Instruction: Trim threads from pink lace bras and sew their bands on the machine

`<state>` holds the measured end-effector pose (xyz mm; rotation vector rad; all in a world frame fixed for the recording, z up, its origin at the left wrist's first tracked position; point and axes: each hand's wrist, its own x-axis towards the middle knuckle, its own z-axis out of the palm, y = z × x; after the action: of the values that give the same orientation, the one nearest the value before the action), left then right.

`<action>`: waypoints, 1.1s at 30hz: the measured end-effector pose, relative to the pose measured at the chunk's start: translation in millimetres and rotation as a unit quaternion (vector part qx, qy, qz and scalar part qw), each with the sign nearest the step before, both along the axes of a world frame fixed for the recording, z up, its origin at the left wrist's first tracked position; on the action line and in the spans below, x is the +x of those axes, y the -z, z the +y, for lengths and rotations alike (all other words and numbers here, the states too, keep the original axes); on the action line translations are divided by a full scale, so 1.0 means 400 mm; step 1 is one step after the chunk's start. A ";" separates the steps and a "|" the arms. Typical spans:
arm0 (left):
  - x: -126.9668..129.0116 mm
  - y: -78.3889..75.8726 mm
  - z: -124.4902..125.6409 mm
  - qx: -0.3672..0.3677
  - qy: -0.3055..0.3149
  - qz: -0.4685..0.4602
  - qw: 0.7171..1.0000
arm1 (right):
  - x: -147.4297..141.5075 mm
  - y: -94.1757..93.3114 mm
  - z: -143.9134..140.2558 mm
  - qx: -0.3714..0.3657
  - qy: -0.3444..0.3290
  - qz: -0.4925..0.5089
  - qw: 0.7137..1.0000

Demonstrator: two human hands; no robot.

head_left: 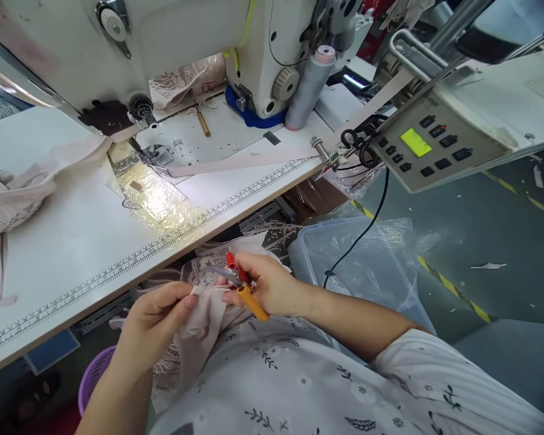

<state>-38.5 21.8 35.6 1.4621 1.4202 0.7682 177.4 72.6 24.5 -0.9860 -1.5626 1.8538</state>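
Low in the head view, over my lap, my left hand (152, 320) pinches the edge of a pale pink lace garment (204, 317) between thumb and fingers. My right hand (274, 284) is closed around small scissors (252, 304) with one red and one orange handle. Their blades point left, just above the garment's edge. The right thumb is close to that same edge; whether it grips the cloth, I cannot tell. Folds of the garment hang down below both hands, with lace showing near the table's underside.
A sewing machine (190, 24) stands on the white table (81, 241), which has a printed ruler along its front edge. Pale elastic tape (254, 162) runs to a control box (435, 145). More garments (18, 193) lie left. A plastic bin (358, 241) and purple basket (93, 374) are below.
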 end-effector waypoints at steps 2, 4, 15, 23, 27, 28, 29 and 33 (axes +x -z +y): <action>0.006 0.003 -0.009 -0.003 -0.045 -0.014 0.999 | -0.005 -0.004 -0.003 -0.019 0.000 0.009 1.000; 0.013 0.004 -0.016 0.003 -0.083 -0.015 0.996 | -0.010 -0.006 -0.007 -0.028 0.008 0.024 0.999; 0.035 -0.025 -0.007 -0.014 -0.022 -0.027 0.999 | 0.075 -0.025 0.089 0.189 -0.290 -0.108 0.932; 0.049 -0.012 -0.002 -0.100 -0.006 -0.051 0.994 | 0.110 -0.059 0.102 0.267 -0.417 -0.294 0.818; 0.047 -0.012 -0.003 -0.127 0.003 -0.073 0.989 | 0.105 -0.080 0.101 0.253 -0.406 -0.308 0.822; 0.047 -0.015 -0.003 -0.130 0.006 -0.074 0.989 | 0.105 -0.084 0.102 0.248 -0.403 -0.305 0.827; 0.047 -0.017 -0.002 -0.131 0.009 -0.076 0.988 | 0.104 -0.087 0.102 0.243 -0.398 -0.304 0.831; 0.049 -0.032 0.002 -0.133 0.004 -0.082 0.988 | 0.103 -0.098 0.097 0.240 -0.382 -0.320 0.833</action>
<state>-19.0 22.6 48.2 1.1708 1.3341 0.6501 218.7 111.4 63.6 -0.8310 -3.0002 1.4342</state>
